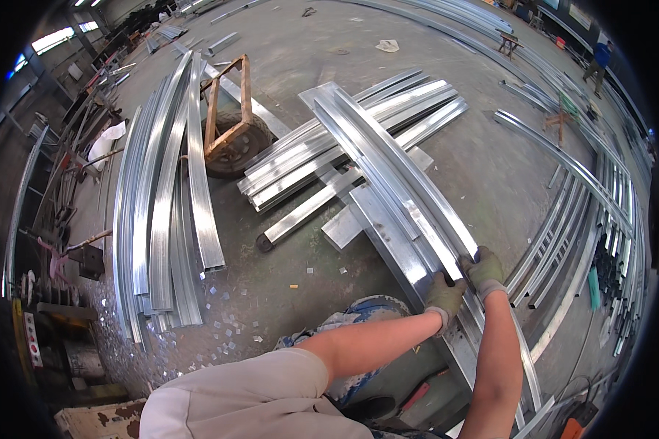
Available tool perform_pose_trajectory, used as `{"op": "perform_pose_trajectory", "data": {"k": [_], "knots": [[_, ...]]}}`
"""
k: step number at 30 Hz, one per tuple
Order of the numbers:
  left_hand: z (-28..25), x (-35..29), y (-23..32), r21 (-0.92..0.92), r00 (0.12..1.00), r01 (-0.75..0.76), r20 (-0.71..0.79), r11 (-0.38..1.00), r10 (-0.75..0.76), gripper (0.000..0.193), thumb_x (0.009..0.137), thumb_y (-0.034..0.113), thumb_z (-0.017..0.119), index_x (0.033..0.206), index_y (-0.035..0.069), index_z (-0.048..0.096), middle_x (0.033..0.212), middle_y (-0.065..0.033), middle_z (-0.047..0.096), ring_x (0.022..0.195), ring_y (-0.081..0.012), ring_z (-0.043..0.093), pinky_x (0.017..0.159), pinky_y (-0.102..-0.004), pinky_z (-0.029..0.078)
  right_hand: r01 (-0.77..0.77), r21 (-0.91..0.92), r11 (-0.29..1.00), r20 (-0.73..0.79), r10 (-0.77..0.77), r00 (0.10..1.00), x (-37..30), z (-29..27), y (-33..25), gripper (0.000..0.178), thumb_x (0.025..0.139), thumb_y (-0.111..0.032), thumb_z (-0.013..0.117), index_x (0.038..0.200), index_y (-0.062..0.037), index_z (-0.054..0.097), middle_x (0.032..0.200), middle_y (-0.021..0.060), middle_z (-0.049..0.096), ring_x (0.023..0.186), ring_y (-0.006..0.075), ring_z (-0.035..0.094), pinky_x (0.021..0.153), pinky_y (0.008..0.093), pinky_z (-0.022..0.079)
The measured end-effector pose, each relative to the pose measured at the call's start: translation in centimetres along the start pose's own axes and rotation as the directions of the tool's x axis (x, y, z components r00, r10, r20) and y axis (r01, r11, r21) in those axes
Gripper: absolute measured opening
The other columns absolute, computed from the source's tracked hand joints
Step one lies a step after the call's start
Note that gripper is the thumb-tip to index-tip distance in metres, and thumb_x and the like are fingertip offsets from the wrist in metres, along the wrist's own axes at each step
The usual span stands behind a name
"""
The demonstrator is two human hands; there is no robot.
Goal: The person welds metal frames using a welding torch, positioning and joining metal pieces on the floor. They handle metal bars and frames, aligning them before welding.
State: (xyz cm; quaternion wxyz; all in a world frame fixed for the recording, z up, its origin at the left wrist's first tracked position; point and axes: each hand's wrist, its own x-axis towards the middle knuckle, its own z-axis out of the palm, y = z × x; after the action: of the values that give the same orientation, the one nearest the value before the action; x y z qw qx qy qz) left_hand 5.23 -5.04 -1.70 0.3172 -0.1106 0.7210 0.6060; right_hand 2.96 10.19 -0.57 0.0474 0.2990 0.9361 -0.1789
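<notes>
Both my hands wear olive-green work gloves. My left hand (444,296) and my right hand (485,270) grip the near end of a long shiny metal channel (388,157). The channel runs away from me toward the upper left, lying on top of a wide steel beam (382,230). It crosses over a loose pile of similar galvanised channels (322,157) that fans out on the concrete floor. My bare forearms reach in from the lower edge, and my paint-stained trousers show below them.
A stack of curved-looking metal channels (161,212) lies at left, beside a rusty handcart with a tyre (231,128). More long channels (578,212) lie at right and along the far edge. A person in blue (599,58) stands far right. Small metal offcuts litter the floor.
</notes>
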Motion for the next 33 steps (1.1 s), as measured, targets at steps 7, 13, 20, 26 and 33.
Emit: {"op": "perform_pose_trajectory", "data": {"k": [7,13,20,26,33], "knots": [[0.9,-0.2,-0.4,0.178,0.993,-0.113,-0.003,0.978,0.115,0.053,0.097,0.038,0.067,0.124,-0.006,0.057,0.122,-0.0314,0.07,0.113,-0.0475,0.067,0.099,-0.0525,0.052,-0.013,0.01,1.0,0.016,0.013,1.0,0.5,-0.1,0.2,0.045,0.082,-0.04,0.089,0.101,-0.0019,0.076,0.102,0.0223,0.077,0.095,0.04,0.074,0.086,0.0474,0.056],[0.8,-1.9,0.0,0.159,0.951,-0.301,-0.029,0.94,0.309,0.046,0.099,0.038,0.065,0.117,-0.004,0.059,0.111,-0.0294,0.069,0.105,-0.0471,0.068,0.093,-0.0541,0.052,0.02,0.061,0.998,-0.022,-0.018,1.0,0.3,-2.4,1.0,0.045,0.081,-0.036,0.09,0.1,0.0013,0.076,0.099,0.0254,0.077,0.093,0.041,0.074,0.086,0.0468,0.057],[-2.9,-2.1,3.8,-0.326,0.994,0.059,0.108,0.944,-0.025,0.061,0.093,0.035,0.081,0.14,0.003,0.058,0.106,-0.0176,0.068,0.094,-0.0266,0.069,0.077,-0.0412,0.057,0.044,0.08,0.996,-0.07,-0.038,0.997,-1.6,-7.4,-2.9,0.051,0.077,-0.039,0.088,0.106,0.0015,0.077,0.098,0.0252,0.077,0.095,0.0395,0.075,0.088,0.0464,0.057],[-0.1,2.9,-0.6,-0.463,0.834,0.165,0.536,0.871,0.127,0.058,0.1,0.008,0.065,0.157,0.015,0.052,0.107,-0.0109,0.069,0.088,-0.0178,0.068,0.074,-0.0367,0.058,-0.02,0.025,0.999,-0.01,0.02,1.0,-0.8,-7.5,-3.0,0.049,0.081,-0.039,0.086,0.117,-0.007,0.076,0.116,0.0197,0.077,0.114,0.0388,0.072,0.099,0.0472,0.056],[-1.2,-2.4,5.1,-0.58,0.842,-0.196,0.313,0.791,0.438,0.039,0.1,0.026,0.08,0.118,-0.001,0.059,0.104,-0.0073,0.065,0.085,-0.0147,0.061,0.077,-0.0334,0.059,-0.04,0.04,0.998,-0.065,0.042,0.997,-4.5,-14.2,-6.2,0.043,0.088,-0.042,0.08,0.116,-0.0093,0.078,0.112,0.0153,0.079,0.109,0.0367,0.074,0.095,0.0486,0.057]]}}
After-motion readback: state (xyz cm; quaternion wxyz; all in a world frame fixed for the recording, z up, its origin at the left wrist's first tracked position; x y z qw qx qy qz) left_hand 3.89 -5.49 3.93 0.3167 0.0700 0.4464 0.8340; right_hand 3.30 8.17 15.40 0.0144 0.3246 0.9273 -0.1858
